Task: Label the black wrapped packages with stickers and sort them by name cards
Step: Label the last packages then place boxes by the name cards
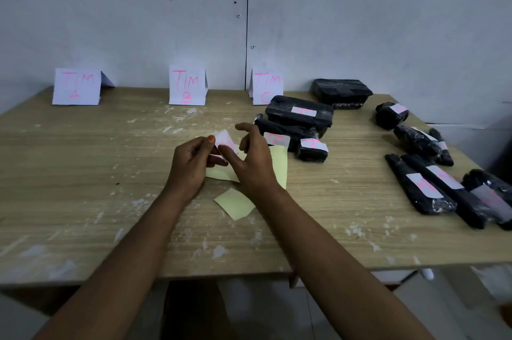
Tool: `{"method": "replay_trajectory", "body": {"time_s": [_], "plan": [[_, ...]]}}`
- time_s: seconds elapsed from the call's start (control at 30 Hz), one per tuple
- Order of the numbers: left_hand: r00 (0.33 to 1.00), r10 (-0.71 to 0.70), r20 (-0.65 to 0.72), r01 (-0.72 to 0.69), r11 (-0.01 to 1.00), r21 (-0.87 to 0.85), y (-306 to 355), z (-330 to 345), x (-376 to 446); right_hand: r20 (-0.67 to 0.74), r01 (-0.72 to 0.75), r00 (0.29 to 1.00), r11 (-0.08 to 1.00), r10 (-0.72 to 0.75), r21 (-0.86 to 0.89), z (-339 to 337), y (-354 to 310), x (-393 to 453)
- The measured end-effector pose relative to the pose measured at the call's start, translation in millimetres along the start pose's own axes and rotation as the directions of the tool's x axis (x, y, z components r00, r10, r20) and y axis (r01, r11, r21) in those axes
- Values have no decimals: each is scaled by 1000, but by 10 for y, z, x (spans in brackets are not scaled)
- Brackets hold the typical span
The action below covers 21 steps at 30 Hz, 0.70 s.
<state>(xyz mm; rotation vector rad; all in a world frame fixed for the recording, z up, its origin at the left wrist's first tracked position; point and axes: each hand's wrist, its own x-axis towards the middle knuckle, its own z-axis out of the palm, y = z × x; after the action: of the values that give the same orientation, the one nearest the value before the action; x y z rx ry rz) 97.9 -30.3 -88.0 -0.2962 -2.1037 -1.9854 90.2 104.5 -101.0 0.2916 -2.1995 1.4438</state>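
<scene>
Both hands work above the yellow backing sheet (279, 165), the left hand (191, 165) pinching a white sticker (225, 140) while the right hand (253, 157) peels it, evidently for the black packages (300, 115) right of that sheet, below the name cards (187, 85).

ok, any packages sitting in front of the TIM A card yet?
No. The table in front of the TIM A card is bare wood; the black packages lie at the right.

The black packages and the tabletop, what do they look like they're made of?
The black packages look wrapped in thin glossy plastic film: it wrinkles and catches light. Their contents are hidden. The tabletop looks like matte light wood-grain laminate or veneer, with straight printed-looking grain and white flecks that may be paint or glue.
</scene>
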Motion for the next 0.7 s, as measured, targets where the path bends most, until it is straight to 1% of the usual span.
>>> {"method": "replay_trajectory", "body": {"time_s": [0.07,0.13,0.2,0.27,0.33,0.47,0.6,0.7], "plan": [[1000,-20,-24,19,1000,-25,-3,16,11,6,-86,996,994,86,64,-35,0,10],[997,-53,-49,49,995,-82,4,49,24,51,-141,990,981,135,132,-95,-7,15],[994,-90,-68,81,988,-128,11,90,35,58,-161,986,972,153,171,-150,-7,0],[993,-97,-62,87,986,-143,19,161,37,30,-168,986,964,165,206,-221,-16,-39],[998,-59,-25,56,991,-119,34,246,36,4,-159,987,959,163,233,-319,-41,-71],[995,24,100,-16,997,-72,190,540,-10,-57,-139,986,958,158,251,-584,-10,-121],[992,93,81,-87,993,-76,254,933,-23,-126,-142,975,947,184,289,-855,48,-192],[993,106,43,-102,991,-89,263,1235,-9,-157,-158,964,938,214,310,-1070,91,-234]]}}
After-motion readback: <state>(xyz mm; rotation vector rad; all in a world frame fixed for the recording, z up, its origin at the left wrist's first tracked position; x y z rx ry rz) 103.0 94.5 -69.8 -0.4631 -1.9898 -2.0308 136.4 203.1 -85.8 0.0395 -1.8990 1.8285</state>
